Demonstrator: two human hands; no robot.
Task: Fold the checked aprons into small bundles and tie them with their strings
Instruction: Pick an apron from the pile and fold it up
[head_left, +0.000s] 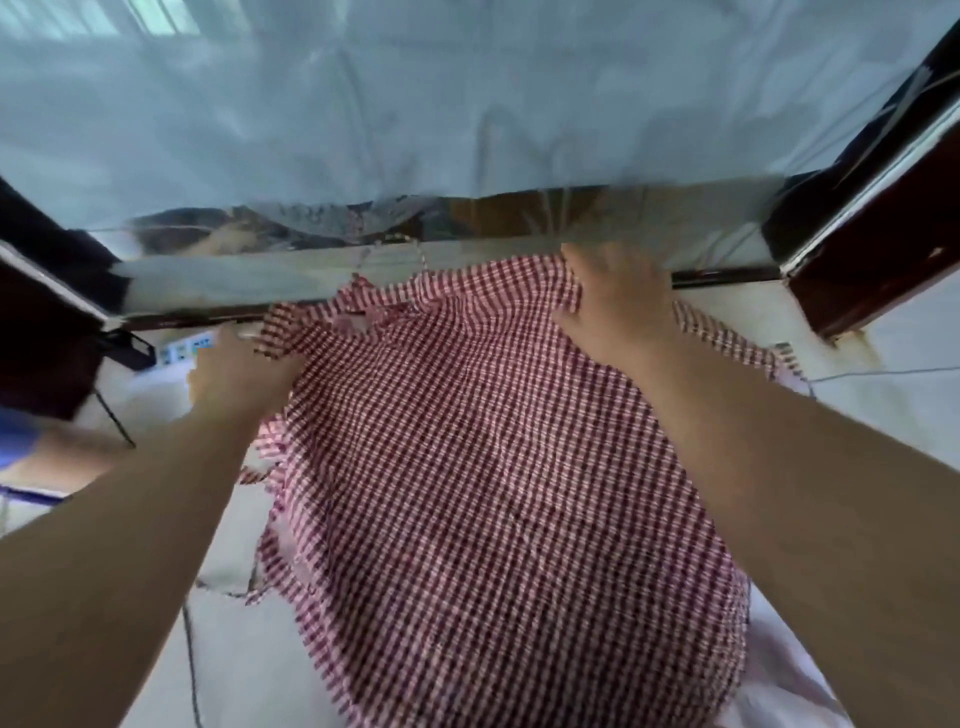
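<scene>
A red-and-white checked apron (478, 457) hangs spread out in front of me, from the far edge down toward my body. My left hand (236, 371) grips its upper left corner, fingers closed on the cloth. My right hand (613, 301) pinches the upper right part of the top edge. A thin apron string (415, 254) loops up past the top edge. Another string (260, 525) dangles along the left side. The frame is blurred by motion.
A pale floor (249, 644) lies below. A shiny metal rail (218, 286) runs across behind the apron, with pale blue cloth (415, 104) above it. Dark wooden posts (872, 228) stand right and left. A power strip (184, 351) and cables lie at the left.
</scene>
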